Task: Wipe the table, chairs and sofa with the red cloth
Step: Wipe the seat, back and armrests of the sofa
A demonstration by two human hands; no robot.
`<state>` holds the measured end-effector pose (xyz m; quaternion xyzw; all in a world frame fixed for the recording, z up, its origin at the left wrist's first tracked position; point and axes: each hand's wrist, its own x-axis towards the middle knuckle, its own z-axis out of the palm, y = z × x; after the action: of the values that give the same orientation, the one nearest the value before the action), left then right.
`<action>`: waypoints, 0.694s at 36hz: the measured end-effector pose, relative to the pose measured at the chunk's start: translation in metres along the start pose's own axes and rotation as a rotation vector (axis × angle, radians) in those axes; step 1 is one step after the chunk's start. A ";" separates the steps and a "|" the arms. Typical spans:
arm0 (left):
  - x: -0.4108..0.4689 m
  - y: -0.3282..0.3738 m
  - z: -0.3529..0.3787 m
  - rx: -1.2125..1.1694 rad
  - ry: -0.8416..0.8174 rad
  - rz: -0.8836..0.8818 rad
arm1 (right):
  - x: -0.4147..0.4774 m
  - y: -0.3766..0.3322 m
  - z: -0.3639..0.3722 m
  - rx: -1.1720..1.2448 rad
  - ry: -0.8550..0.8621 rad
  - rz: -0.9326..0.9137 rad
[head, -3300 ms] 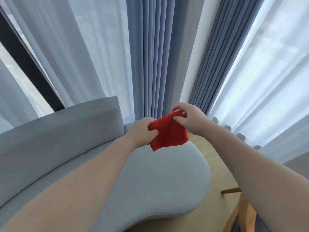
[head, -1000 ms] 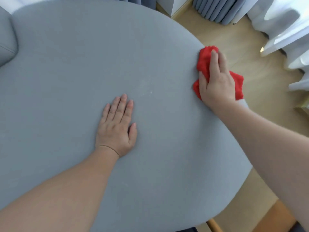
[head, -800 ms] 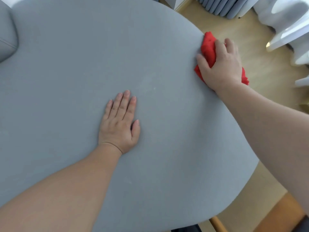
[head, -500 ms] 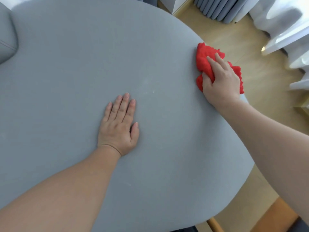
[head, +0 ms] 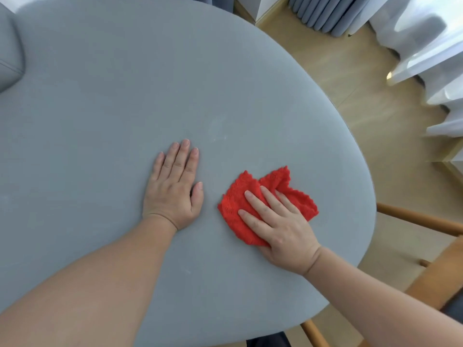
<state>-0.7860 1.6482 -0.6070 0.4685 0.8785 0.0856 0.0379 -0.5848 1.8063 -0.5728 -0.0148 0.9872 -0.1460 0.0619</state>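
Note:
The grey-blue sofa seat (head: 175, 71) fills most of the head view, rounded at its right end. The red cloth (head: 240, 196) lies crumpled on the seat, right of centre. My right hand (head: 278, 221) presses flat on the cloth with straight, spread fingers. My left hand (head: 175, 186) rests flat on the bare seat just left of the cloth, fingers straight and together. A small gap separates the two hands.
The sofa's backrest cushion (head: 10, 58) shows at the far left. Wooden floor (head: 363, 101) lies beyond the seat's right edge. Blue and white curtains (head: 406, 28) hang at the top right. Wooden chair parts (head: 421, 219) stand at the lower right.
My right hand has slid the red cloth from the seat's right edge inward and toward me, flattening on it. My left hand has stayed in place on the seat.

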 end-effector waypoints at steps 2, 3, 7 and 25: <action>0.000 0.000 0.000 0.002 0.004 0.001 | 0.001 0.006 0.003 -0.030 -0.006 -0.033; 0.000 -0.001 0.000 0.002 0.004 0.001 | 0.002 0.008 0.004 -0.034 -0.004 -0.049; 0.000 -0.001 0.001 -0.005 -0.003 0.000 | 0.016 0.018 0.001 -0.016 0.008 -0.115; -0.001 -0.002 0.005 -0.007 0.010 0.000 | 0.167 0.120 -0.067 0.141 0.209 0.385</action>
<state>-0.7860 1.6472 -0.6122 0.4679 0.8784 0.0912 0.0350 -0.7606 1.9325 -0.5634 0.1934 0.9603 -0.2008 -0.0128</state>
